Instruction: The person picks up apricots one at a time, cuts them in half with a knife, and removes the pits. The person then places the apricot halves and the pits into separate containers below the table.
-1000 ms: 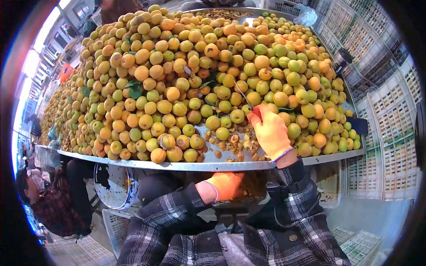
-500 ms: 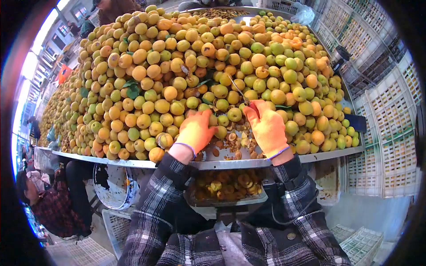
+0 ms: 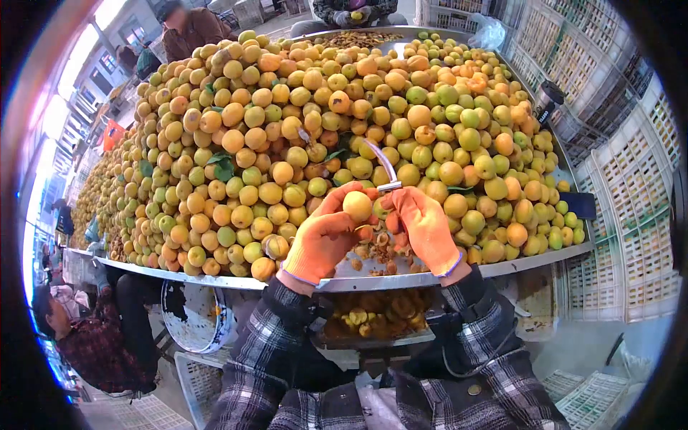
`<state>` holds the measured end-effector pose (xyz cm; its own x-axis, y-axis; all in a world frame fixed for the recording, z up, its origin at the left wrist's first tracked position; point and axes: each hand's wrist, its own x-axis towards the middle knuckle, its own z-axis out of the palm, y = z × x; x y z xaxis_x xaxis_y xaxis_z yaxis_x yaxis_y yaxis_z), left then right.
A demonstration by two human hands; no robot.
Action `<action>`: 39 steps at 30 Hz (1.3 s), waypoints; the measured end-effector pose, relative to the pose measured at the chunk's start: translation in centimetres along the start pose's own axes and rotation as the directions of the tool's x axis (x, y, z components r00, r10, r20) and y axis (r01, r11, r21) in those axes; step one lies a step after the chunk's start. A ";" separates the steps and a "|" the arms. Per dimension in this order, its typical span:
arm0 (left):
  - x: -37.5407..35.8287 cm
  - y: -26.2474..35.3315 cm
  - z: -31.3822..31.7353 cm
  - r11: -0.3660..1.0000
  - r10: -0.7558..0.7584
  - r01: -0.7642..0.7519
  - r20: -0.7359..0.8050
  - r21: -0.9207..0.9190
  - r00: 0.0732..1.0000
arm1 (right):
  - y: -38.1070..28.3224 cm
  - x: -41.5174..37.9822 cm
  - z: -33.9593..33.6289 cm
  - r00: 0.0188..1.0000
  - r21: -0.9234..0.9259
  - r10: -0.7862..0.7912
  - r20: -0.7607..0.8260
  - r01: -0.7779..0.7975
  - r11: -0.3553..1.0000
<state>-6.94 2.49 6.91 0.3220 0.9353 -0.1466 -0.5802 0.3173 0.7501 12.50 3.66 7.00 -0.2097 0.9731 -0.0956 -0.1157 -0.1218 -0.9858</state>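
Observation:
My left hand (image 3: 320,240), in an orange glove, is closed on a yellow apricot (image 3: 357,206) held up above the table's front edge. My right hand (image 3: 423,223), gloved alike, grips a curved metal knife (image 3: 388,169); its thin blade points up and away, and its handle is hidden in the palm. A greener fruit (image 3: 380,208) shows between the two hands, partly covered by the right fingers. Below them, halved apricot pieces and stones (image 3: 380,252) lie on the bare metal. A large heap of apricots (image 3: 244,154) rises just beyond both hands.
The metal table's rim (image 3: 373,282) runs in front of me. Under it sits a tray of cut fruit (image 3: 376,315). A white bucket (image 3: 197,315) stands lower left, stacked crates (image 3: 623,208) at right. A dark phone-like slab (image 3: 577,206) lies by the right rim. Other people sit around.
My left hand has come up from the heap with an apricot and turned inward. The hands are closer together, and the knife shows more of its blade and metal collar.

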 end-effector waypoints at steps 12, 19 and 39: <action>0.3 -2.1 -2.4 0.985 0.077 -0.092 -0.109 -0.146 0.991 | 0.2 -0.7 1.1 0.996 -0.066 0.024 0.088 -0.019 0.998; 0.2 -2.4 1.2 0.968 0.020 -0.058 -0.154 -0.243 0.988 | 0.2 -0.9 1.6 1.000 -0.163 -0.026 -0.004 0.025 0.986; 0.9 -5.2 -0.5 0.928 0.102 -0.104 -0.024 -0.359 0.995 | 1.0 -1.6 1.9 0.959 -0.500 -0.281 -0.022 0.233 0.834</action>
<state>-4.01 1.77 2.60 0.2433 0.9662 -0.0850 -0.8399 0.2536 0.4798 10.87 1.61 6.43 -0.1476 0.9721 0.1824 0.3397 0.2230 -0.9137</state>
